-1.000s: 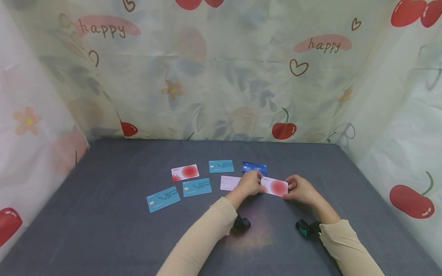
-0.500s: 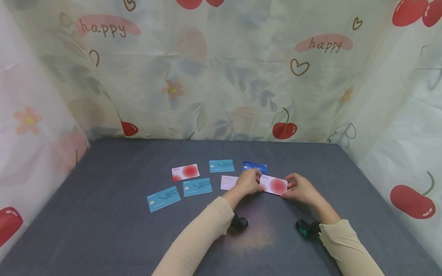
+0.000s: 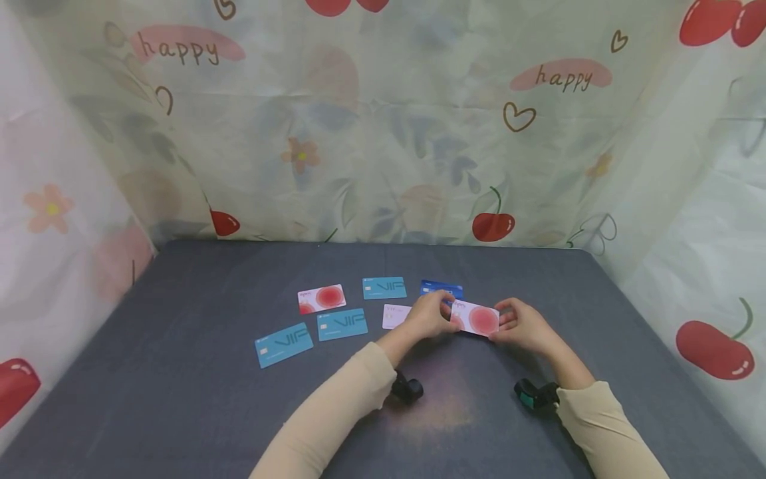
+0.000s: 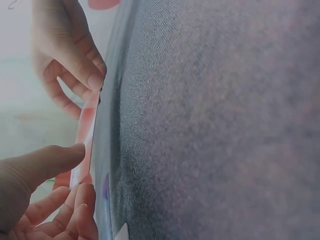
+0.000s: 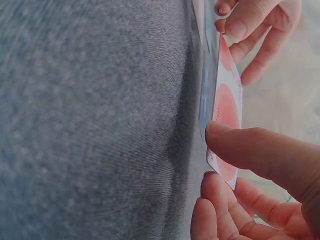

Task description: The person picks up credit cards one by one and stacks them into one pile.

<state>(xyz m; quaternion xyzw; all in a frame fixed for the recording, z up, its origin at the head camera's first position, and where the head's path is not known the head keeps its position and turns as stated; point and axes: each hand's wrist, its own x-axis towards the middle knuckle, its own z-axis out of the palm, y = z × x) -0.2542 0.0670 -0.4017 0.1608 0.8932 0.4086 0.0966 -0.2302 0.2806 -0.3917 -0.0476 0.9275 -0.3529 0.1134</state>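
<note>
Both hands hold one white-and-red card (image 3: pixel 482 319), printed with large red circles. My left hand (image 3: pixel 426 315) pinches its left end between thumb and fingers, as the left wrist view also shows with the thumb (image 4: pixel 60 159) on the card's face. At the opposite end, my right hand (image 3: pixel 525 327) grips the card, its thumb (image 5: pixel 250 145) across the face in the right wrist view. The card appears tilted and slightly off the table. Under the left hand a pale pink card (image 3: pixel 395 317) is partly covered, and behind lies a dark blue card (image 3: pixel 439 288), partly hidden.
Left of the hands, a white-and-red card (image 3: pixel 321 299) and three light blue VIP cards (image 3: pixel 384 288) lie flat on the dark grey table (image 3: pixel 179 412). A patterned curtain (image 3: pixel 371 133) hangs behind the table and along both sides.
Both hands have raised the white-and-red card slightly. My left forearm has swung a little to the left, covering more of the pale pink card. The other cards have stayed in place.
</note>
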